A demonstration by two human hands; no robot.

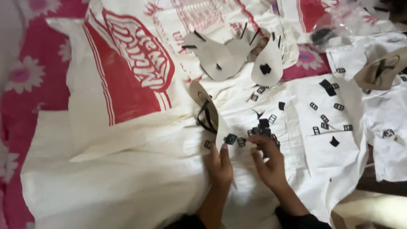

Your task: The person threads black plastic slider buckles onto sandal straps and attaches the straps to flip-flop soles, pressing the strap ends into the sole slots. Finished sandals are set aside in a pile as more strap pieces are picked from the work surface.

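From above the person's head, both hands are low in the middle of the view, working on a spread of white sacking (140, 169) with a big red printed panel (127, 68). The sacking lies over a pink cloth with white flowers (25, 76), which shows along the left side.

The left hand (220, 163) lies with fingers stretched forward and close together, its fingertips touching the lower edge of a pale sandal sole (207, 108) that stands tilted on its side. Black straps (205, 121) are looped across that sole. A small black buckle (230, 138) sits just at the left fingertips; I cannot tell whether it is pinched or only touched.

The right hand (268, 163) is just beside the left, fingers curled narrow, their tips closed on a small clump of black buckles and strap pieces (263, 129). How many pieces it grips I cannot tell.

More little black buckles (326, 118) are scattered over the white sacking to the right of the hands, well apart from one another, with a few dark square scraps (334, 142) among them.

Further up lie several more pale cut soles (224, 57) in a loose overlapping group, thin black strips poking out from them, and one sole (267, 65) bears a black patch. At the far right edge another tan sole (381, 70) with black straps rests on white sheets.
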